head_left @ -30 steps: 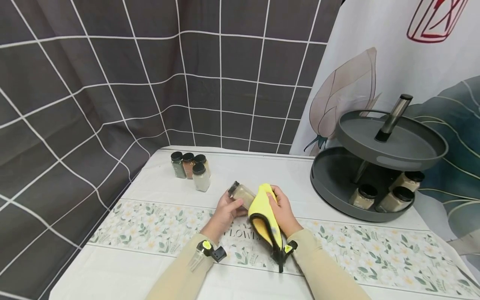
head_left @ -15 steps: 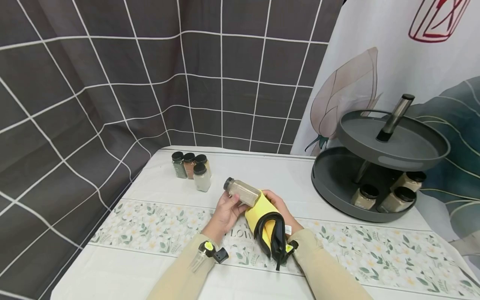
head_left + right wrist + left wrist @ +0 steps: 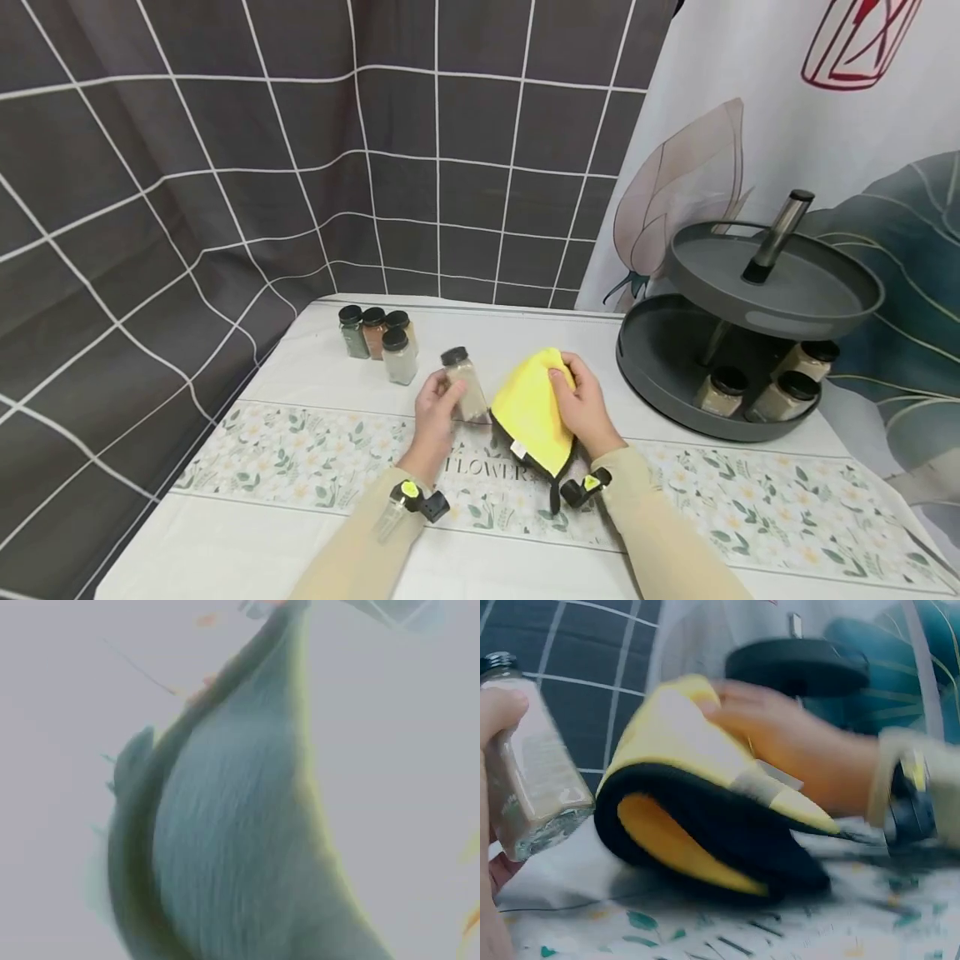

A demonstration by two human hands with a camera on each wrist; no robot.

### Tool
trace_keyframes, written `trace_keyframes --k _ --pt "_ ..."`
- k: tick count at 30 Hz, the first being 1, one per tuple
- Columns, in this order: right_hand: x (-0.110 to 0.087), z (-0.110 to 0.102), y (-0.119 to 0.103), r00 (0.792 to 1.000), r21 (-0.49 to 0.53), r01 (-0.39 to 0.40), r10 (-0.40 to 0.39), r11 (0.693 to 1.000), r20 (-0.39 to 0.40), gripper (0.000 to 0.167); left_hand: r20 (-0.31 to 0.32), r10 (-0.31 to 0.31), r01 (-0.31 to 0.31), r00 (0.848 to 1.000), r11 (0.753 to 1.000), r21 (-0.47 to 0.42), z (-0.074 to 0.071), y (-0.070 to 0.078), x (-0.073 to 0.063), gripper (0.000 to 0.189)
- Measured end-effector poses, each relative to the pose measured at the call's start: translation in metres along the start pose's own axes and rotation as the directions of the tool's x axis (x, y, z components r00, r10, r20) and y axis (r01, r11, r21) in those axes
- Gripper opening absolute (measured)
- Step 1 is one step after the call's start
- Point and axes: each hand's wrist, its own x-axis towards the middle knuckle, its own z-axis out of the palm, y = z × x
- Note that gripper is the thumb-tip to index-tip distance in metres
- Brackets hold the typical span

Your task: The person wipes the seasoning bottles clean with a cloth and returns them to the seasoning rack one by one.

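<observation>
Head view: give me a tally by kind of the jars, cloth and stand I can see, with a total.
Black-lidded jars: 8 visible (4 on the table, 1 in the left hand, 3 on the lower tier)
Yellow cloth: 1, in the right hand
Two-tier stand: 1
Total: 10

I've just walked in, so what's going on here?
A person's left hand holds a clear, black-lidded jar of tan contents, while the right hand grips a yellow cloth with black edging beside it. Four other black-lidded jars stand grouped on the white floral table cover, with three jars on the lower tier of a dark grey, round two-tier stand.
</observation>
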Motion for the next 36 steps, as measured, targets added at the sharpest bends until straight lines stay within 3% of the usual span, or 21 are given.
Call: trace_keyframes --k 1,3,5,8,10,12,14,16,17,19,21,23,25,26,28,30,32,33,34,35,36 --pt "0.002 -0.005 -0.004 0.999 -0.058 0.053 -0.053 0.997 -0.001 0.022 0.025 0.043 -0.045 0.999 0.994 0.095 0.000 0.000 -0.002 0.039" --pt "0.005 -0.013 -0.013 0.983 -0.148 0.180 -0.173 0.972 0.060 0.020 0.097 0.148 -0.169 0.984 0.950 0.261 0.000 -0.002 -0.006 0.043" --pt "0.007 -0.018 -0.022 0.948 -0.198 0.307 -0.280 0.931 0.153 0.018 0.172 0.264 -0.312 0.949 0.859 0.406 0.001 -0.003 -0.010 0.047" --pt "0.007 -0.019 -0.037 0.887 -0.240 0.439 -0.377 0.866 0.266 0.018 0.277 0.414 -0.497 0.867 0.681 0.538 0.003 -0.005 -0.012 0.050" --pt "0.005 -0.016 -0.045 0.849 -0.279 0.511 -0.426 0.813 0.312 0.018 0.352 0.475 -0.585 0.807 0.556 0.591 0.004 -0.007 -0.011 0.051" --pt "0.003 -0.011 -0.051 0.820 -0.338 0.564 -0.463 0.753 0.335 0.017 0.432 0.516 -0.663 0.740 0.449 0.600 0.006 -0.007 -0.011 0.053" --pt "0.001 -0.007 -0.053 0.812 -0.400 0.583 -0.482 0.707 0.330 0.018 0.502 0.543 -0.728 0.673 0.363 0.581 0.007 -0.007 -0.010 0.055" --pt "0.000 -0.004 -0.053 0.824 -0.453 0.566 -0.480 0.689 0.299 0.018 0.545 0.570 -0.772 0.615 0.297 0.562 0.008 -0.006 -0.010 0.056" --pt "-0.001 -0.004 -0.052 0.834 -0.472 0.551 -0.475 0.688 0.281 0.018 0.552 0.581 -0.784 0.598 0.282 0.553 0.009 -0.005 -0.010 0.057" --pt "-0.002 -0.002 -0.050 0.851 -0.486 0.524 -0.458 0.699 0.259 0.019 0.549 0.599 -0.790 0.583 0.263 0.553 0.009 -0.005 -0.010 0.057" --pt "-0.003 -0.001 -0.049 0.848 -0.471 0.530 -0.448 0.705 0.284 0.018 0.528 0.607 -0.778 0.594 0.264 0.571 0.009 -0.005 -0.010 0.057" --pt "-0.004 0.001 -0.050 0.827 -0.445 0.562 -0.455 0.697 0.331 0.018 0.517 0.605 -0.766 0.606 0.268 0.584 0.009 -0.005 -0.009 0.055" --pt "-0.005 0.004 -0.052 0.810 -0.430 0.585 -0.466 0.687 0.357 0.018 0.520 0.602 -0.765 0.606 0.260 0.590 0.009 -0.004 -0.009 0.051" --pt "-0.005 0.006 -0.053 0.809 -0.432 0.586 -0.471 0.685 0.351 0.018 0.531 0.601 -0.772 0.597 0.252 0.583 0.009 -0.004 -0.009 0.048" --pt "-0.006 0.007 -0.055 0.831 -0.458 0.556 -0.465 0.693 0.306 0.018 0.570 0.603 -0.801 0.558 0.212 0.560 0.009 -0.003 -0.009 0.042" --pt "-0.007 0.006 -0.055 0.871 -0.488 0.491 -0.424 0.722 0.248 0.017 0.610 0.609 -0.832 0.507 0.161 0.530 0.010 -0.003 -0.008 0.048" --pt "-0.006 0.003 -0.052 0.913 -0.505 0.409 -0.349 0.760 0.213 0.018 0.633 0.611 -0.851 0.475 0.137 0.507 0.010 -0.003 -0.008 0.054" --pt "-0.005 0.002 -0.050 0.929 -0.514 0.369 -0.303 0.774 0.211 0.018 0.630 0.615 -0.851 0.474 0.137 0.507 0.010 -0.004 -0.008 0.051" --pt "-0.004 0.000 -0.048 0.942 -0.530 0.334 -0.253 0.779 0.221 0.020 0.617 0.619 -0.844 0.487 0.153 0.513 0.009 -0.006 -0.007 0.048" --pt "-0.002 -0.002 -0.045 0.950 -0.548 0.303 -0.200 0.780 0.241 0.021 0.591 0.625 -0.833 0.509 0.186 0.521 0.008 -0.007 -0.007 0.046" --pt "-0.001 -0.004 -0.042 0.953 -0.565 0.274 -0.144 0.778 0.265 0.023 0.559 0.632 -0.820 0.536 0.234 0.522 0.008 -0.008 -0.007 0.046"
